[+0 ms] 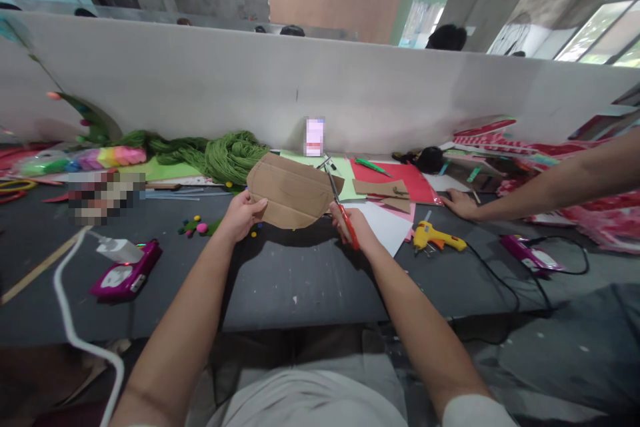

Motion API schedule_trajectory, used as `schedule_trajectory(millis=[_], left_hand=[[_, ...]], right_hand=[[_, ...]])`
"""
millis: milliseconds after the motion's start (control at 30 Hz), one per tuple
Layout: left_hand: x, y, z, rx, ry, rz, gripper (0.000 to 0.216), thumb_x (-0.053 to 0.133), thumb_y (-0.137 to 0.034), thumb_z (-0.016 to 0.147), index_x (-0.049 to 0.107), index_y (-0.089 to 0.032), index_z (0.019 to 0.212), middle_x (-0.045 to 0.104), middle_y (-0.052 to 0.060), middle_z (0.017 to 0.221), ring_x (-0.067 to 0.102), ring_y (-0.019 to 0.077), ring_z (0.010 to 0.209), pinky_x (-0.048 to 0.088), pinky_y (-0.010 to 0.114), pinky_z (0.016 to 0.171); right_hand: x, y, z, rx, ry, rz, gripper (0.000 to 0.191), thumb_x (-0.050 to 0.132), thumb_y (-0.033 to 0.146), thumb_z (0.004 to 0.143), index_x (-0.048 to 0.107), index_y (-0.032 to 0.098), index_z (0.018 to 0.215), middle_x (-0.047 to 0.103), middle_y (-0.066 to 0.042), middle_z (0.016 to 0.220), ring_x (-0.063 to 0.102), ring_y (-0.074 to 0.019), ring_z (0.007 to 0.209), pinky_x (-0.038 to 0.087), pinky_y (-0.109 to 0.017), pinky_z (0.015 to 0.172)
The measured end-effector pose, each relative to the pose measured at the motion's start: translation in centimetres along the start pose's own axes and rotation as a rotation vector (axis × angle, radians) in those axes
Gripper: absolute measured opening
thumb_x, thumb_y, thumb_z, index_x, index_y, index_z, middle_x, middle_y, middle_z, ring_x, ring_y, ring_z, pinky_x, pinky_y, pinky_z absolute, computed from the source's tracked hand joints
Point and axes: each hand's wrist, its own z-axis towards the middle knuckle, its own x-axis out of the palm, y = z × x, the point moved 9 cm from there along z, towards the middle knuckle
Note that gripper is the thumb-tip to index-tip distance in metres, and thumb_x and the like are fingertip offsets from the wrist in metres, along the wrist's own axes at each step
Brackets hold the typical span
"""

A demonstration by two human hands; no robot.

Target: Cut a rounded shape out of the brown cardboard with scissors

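My left hand (243,213) pinches the near left edge of a brown cardboard piece (290,190) with a rounded lower edge and holds it above the dark table (300,280). My right hand (350,225) grips red-handled scissors (340,203), whose blades point up and away along the cardboard's right edge. Both forearms reach in from the bottom of the view.
A yellow glue gun (435,237) lies right of my hand, by white, red and green paper sheets (395,177) and cardboard scraps (383,190). Another person's arm (540,193) rests on the table at right. Green yarn (225,153), pompoms (197,225), purple power strips (127,273) and cables are around.
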Motion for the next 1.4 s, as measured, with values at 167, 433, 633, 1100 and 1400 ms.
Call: schedule_trajectory(millis=[167,433,633,1100,1400], left_hand=[[0.1,-0.5,-0.1,0.003,-0.015,-0.029,0.055,0.095,-0.025,0.051,0.066,-0.016,0.097,0.076,0.006,0.089,0.072,0.0192,0.072,0.058,0.027,0.058],[-3.0,-1.8,0.7,0.166,-0.239,-0.159,0.039,0.087,-0.032,0.070,0.067,-0.022,0.101,0.076,0.001,0.094,0.071,0.0151,0.075,0.058,0.024,0.064],[-3.2,-1.8,0.6,0.162,-0.246,-0.139,0.032,0.082,-0.034,0.078,0.070,-0.021,0.106,0.078,0.006,0.100,0.075,0.0208,0.090,0.061,0.031,0.078],[4.5,3.3,-1.1,-0.099,0.004,-0.170,0.052,0.092,-0.024,0.066,0.071,-0.016,0.114,0.079,0.014,0.110,0.077,0.0268,0.090,0.064,0.037,0.079],[-1.7,0.8,0.9,0.089,-0.301,-0.348,0.050,0.082,-0.015,0.077,0.068,-0.022,0.124,0.076,0.008,0.125,0.073,0.0238,0.112,0.064,0.034,0.089]], right_hand=[[-0.4,-0.3,0.1,0.024,-0.022,-0.020,0.071,0.051,0.085,0.085,0.058,0.019,0.061,0.049,0.000,0.039,0.049,-0.0147,0.029,0.036,-0.024,0.032],[0.0,0.4,-0.4,0.052,0.060,0.007,0.069,0.060,0.085,0.079,0.061,0.017,0.065,0.045,0.002,0.039,0.043,-0.0112,0.029,0.030,-0.022,0.030],[1.1,2.2,-1.3,0.026,0.099,0.197,0.065,0.066,0.083,0.073,0.062,0.018,0.069,0.048,0.003,0.044,0.040,-0.0097,0.032,0.030,-0.023,0.032],[-0.6,1.7,-0.5,-0.026,-0.138,0.271,0.052,0.080,0.059,0.071,0.043,0.024,0.062,0.042,0.006,0.045,0.043,-0.0111,0.037,0.032,-0.025,0.037],[1.5,1.8,-0.8,0.013,0.094,0.132,0.057,0.072,0.072,0.077,0.061,0.018,0.063,0.050,0.002,0.046,0.039,-0.0084,0.038,0.029,-0.023,0.038]])
